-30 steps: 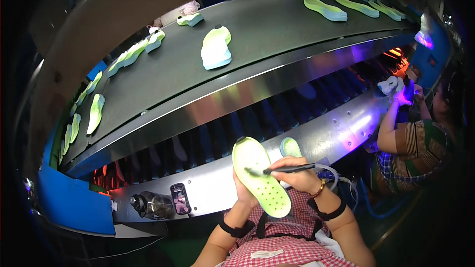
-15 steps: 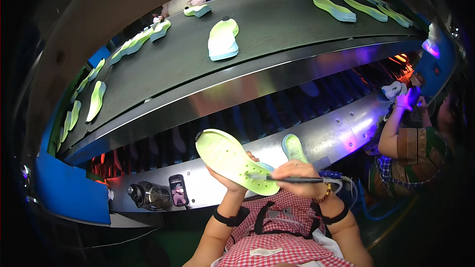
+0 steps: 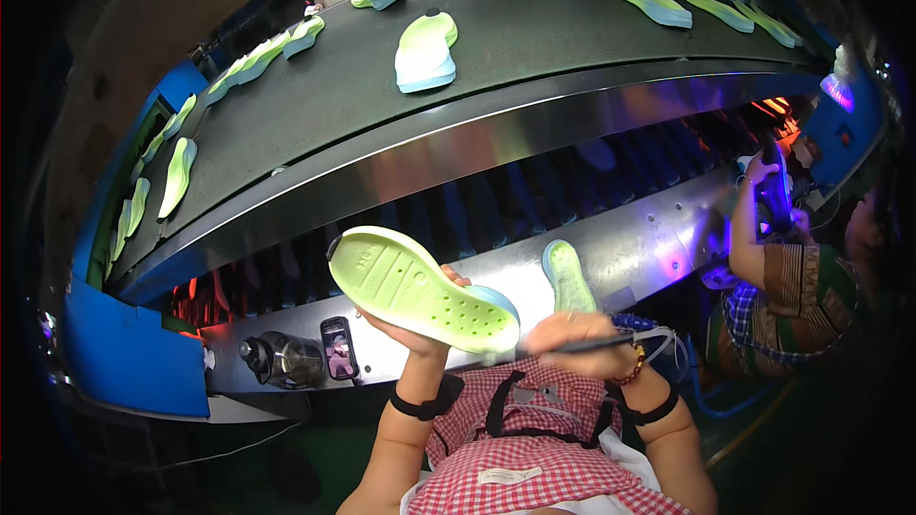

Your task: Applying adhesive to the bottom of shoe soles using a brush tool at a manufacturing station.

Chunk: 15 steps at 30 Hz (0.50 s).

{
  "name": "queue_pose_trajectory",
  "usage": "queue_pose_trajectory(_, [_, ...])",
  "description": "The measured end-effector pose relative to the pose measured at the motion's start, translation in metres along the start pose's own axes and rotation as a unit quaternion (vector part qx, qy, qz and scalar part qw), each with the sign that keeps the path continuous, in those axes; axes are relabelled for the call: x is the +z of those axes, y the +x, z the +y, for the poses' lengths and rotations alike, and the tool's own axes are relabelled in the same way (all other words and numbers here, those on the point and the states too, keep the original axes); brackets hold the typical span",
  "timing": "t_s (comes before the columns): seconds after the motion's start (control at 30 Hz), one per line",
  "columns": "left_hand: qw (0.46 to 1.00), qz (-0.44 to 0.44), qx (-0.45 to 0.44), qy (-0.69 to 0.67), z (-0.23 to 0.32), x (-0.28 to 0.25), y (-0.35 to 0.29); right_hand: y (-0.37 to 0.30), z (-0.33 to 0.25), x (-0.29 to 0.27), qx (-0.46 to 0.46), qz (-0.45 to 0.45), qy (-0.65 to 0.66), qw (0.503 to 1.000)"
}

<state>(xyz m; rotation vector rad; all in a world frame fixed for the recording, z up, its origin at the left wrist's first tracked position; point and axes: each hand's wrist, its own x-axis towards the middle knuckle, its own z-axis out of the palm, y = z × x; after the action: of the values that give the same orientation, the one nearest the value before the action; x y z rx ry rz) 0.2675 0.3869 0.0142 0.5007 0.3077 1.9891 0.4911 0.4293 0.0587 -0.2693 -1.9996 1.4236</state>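
Note:
My left hand (image 3: 408, 334) is closed on a yellow-green shoe sole (image 3: 382, 281), supporting it from beneath, with its ribbed, hole-dotted face turned up. A pale blue edge shows along the sole's far side. In my right hand (image 3: 572, 329) is a thin brush with a dark handle (image 3: 593, 344); the hand is slightly blurred. The brush's tip lies at the sole's near right end, too smeared to see whether it touches. Just beyond my right hand, a second yellow-green sole (image 3: 570, 277) rests on the metal ledge.
A dark conveyor belt (image 3: 324, 95) carries several more soles, one (image 3: 426, 52) in the middle. On the metal ledge (image 3: 649, 238) stand a dark bottle (image 3: 286, 360) and a phone (image 3: 339, 348). A co-worker (image 3: 792, 296) handles a shoe part under purple light at right.
My left hand has moved the sole left and slightly up in view. The brush has gone from the sole's holed area to its right end. The co-worker's hands have shifted.

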Motion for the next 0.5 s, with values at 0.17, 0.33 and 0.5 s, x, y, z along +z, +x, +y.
queue_pose_trajectory(0.17, [0.999, 0.01, 0.012, 0.032, 0.001, 0.013, 0.0, -0.001, 0.003, 0.003, 0.019, -0.048, -0.021, 0.998])
queue_pose_trajectory(0.33, [0.999, -0.009, -0.04, 0.025, -0.002, 0.04, -0.007, -0.001, 0.01, 0.0, 0.145, 0.057, 0.239, 0.958])
queue_pose_trajectory(0.5, [0.98, -0.012, -0.195, 0.049, -0.021, 0.008, -0.026, 0.0, 0.003, 0.017, 0.21, 0.068, 0.197, 0.955])
